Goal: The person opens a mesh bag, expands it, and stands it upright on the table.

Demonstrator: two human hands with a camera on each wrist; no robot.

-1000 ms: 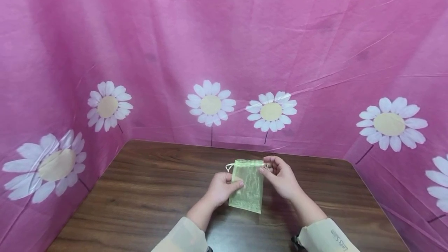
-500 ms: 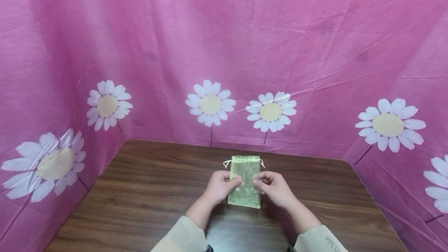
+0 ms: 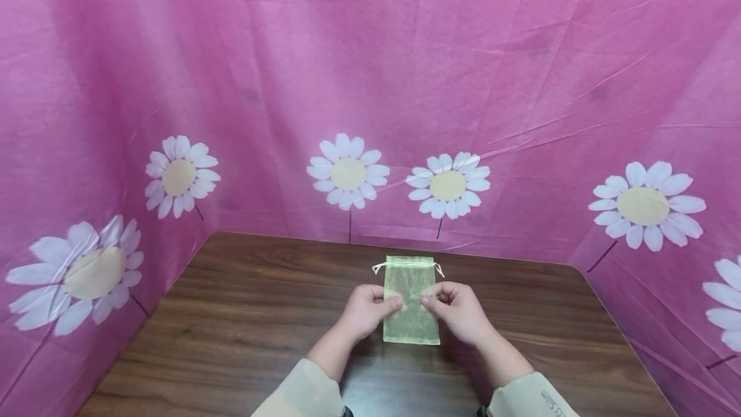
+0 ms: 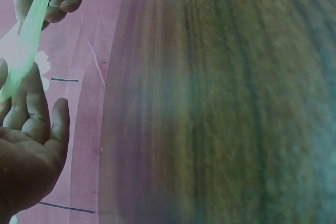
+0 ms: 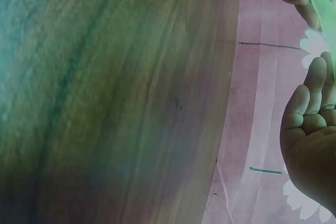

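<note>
A sheer light-green drawstring pouch (image 3: 411,324) is held flat between both hands, its drawstring end pointing away from the person. Small pale string loops stick out at either top corner. My left hand (image 3: 366,309) pinches the pouch's left edge, thumb on the near face and fingers behind. On the opposite edge my right hand (image 3: 460,311) pinches in the same way. Seen in the left wrist view, the pouch (image 4: 32,30) appears edge-on, raised over the table. The right wrist view shows the right hand (image 5: 315,119) at the pouch's edge, with part of it cut off by the frame.
A dark brown wooden table (image 3: 260,288) spreads beneath the hands. Pink cloth (image 3: 370,69) printed with white daisies hangs behind the table and along its sides. Pale sleeves (image 3: 307,388) cover both forearms.
My right hand has left the pouch's top right corner and come down to its right edge, gripping it there. The pouch has straightened and moved slightly right in the last half second.
</note>
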